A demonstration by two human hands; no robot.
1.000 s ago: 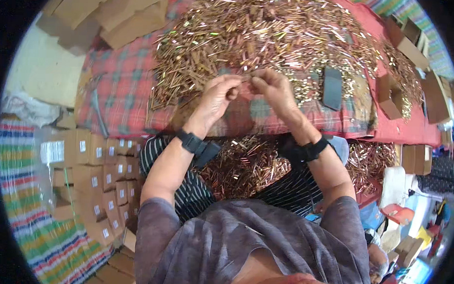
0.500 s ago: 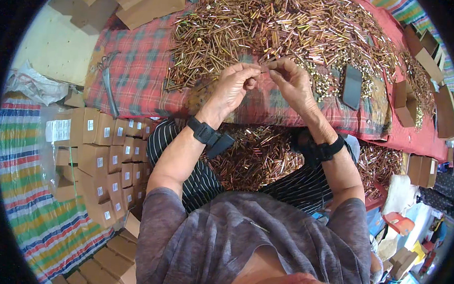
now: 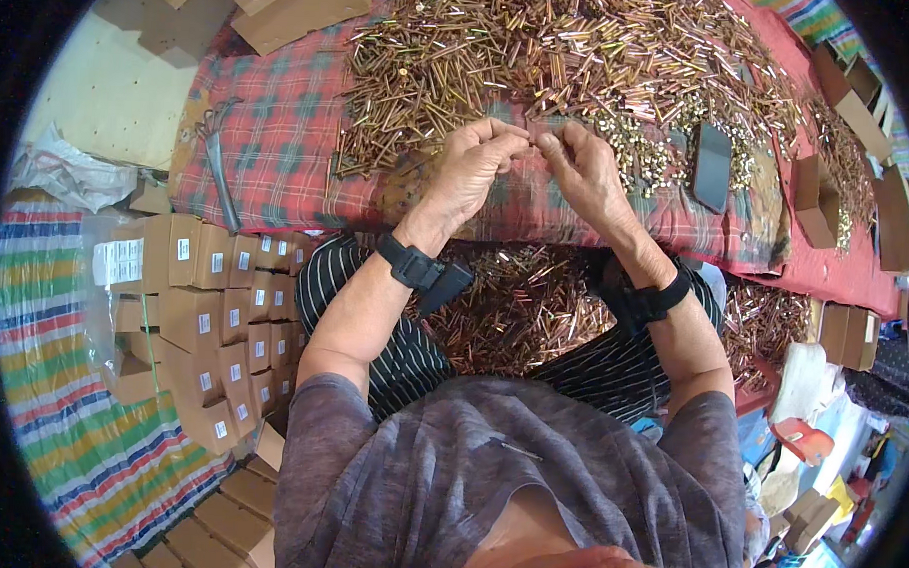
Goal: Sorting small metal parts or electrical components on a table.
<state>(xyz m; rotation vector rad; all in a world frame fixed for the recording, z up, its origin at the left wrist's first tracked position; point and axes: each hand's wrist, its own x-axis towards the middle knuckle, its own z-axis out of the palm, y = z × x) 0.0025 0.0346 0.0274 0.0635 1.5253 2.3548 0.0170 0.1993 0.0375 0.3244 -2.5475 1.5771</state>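
Note:
Over the front of the plaid cloth [image 3: 279,138], my left hand [image 3: 473,170] and my right hand [image 3: 583,173] face each other, fingertips almost touching. Thumb and forefinger are pinched together on both. Whatever lies between the fingertips is too small to make out. Just beyond the hands spreads a large heap of thin copper-coloured metal rods [image 3: 432,73]. Beside my right hand lie many small brass-coloured pieces, like nuts [image 3: 644,155].
A dark phone [image 3: 711,168] lies at the right of the cloth. Metal pliers-like tool [image 3: 218,171] rests at the left. Stacked cardboard boxes [image 3: 193,315] stand at my left, open cartons [image 3: 816,201] at the far right. More rods [image 3: 513,316] lie between my knees.
Both hands stay nearly in place, still pinched, with small shifts of the fingers. The view has moved slightly.

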